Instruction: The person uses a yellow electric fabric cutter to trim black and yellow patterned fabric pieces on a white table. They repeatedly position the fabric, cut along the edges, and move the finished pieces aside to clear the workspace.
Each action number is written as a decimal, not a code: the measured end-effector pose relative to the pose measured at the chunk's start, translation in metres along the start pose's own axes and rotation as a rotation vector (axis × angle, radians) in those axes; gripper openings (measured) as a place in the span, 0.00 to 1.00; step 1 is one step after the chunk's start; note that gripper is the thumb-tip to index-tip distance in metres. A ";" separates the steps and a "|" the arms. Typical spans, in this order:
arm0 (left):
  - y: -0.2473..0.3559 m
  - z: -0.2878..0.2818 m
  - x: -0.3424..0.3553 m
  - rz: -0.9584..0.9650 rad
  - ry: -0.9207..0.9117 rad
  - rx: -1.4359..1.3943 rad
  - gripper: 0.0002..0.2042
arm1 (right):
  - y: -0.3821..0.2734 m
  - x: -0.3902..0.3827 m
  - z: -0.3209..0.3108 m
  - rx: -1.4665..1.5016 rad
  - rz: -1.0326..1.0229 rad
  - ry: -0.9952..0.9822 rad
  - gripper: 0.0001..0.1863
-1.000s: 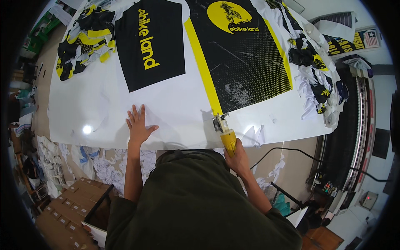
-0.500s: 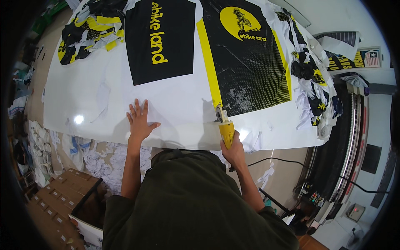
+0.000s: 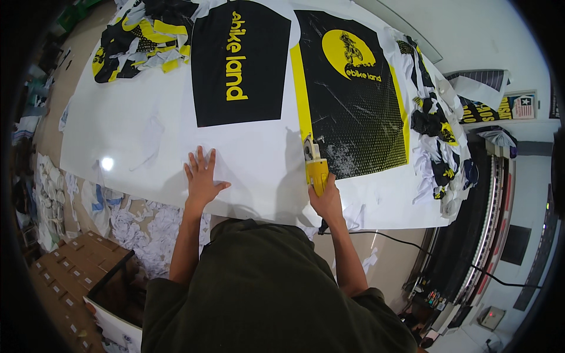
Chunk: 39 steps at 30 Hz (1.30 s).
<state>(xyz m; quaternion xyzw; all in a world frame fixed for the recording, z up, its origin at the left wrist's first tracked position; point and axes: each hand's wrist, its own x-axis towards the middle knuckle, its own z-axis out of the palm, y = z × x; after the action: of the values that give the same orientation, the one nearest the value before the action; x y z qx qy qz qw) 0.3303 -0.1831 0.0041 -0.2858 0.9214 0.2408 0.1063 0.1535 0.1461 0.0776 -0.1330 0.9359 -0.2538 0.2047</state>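
Observation:
My right hand (image 3: 326,199) is wrapped round a yellow electric rotary fabric cutter (image 3: 318,174). Its metal blade head stands at the lower left corner of a black printed fabric panel (image 3: 353,117), over the yellow strip (image 3: 301,94) along that panel's left side. My left hand (image 3: 204,179) lies flat with fingers spread on the white tabletop sheet (image 3: 253,170). Just beyond it is a second black panel (image 3: 241,70) with yellow lettering.
Black, yellow and white fabric scraps heap at the table's far left (image 3: 144,44) and along its right edge (image 3: 438,135). A black power cord (image 3: 400,240) runs off to the right. White offcuts (image 3: 141,232) and a brown carton (image 3: 76,276) lie on the floor at left.
The cutter in my right hand has moved forward along the yellow strip at the panel's left edge. My left hand stays flat on the table. The whole view has shifted slightly.

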 end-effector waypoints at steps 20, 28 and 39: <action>0.005 -0.010 0.001 -0.027 -0.061 -0.007 0.60 | -0.064 0.144 -0.007 -0.039 -0.080 0.070 0.28; 0.009 -0.016 0.000 -0.036 -0.066 -0.023 0.60 | -0.092 0.207 -0.009 -0.059 -0.088 0.079 0.29; 0.011 -0.018 0.002 -0.047 -0.057 -0.061 0.61 | -0.131 0.291 -0.011 -0.084 -0.154 0.094 0.31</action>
<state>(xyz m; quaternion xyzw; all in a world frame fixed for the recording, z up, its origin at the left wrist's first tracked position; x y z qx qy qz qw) 0.3209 -0.1847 0.0228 -0.3034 0.9033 0.2742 0.1296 -0.0886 -0.0619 0.0637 -0.2011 0.9413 -0.2355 0.1346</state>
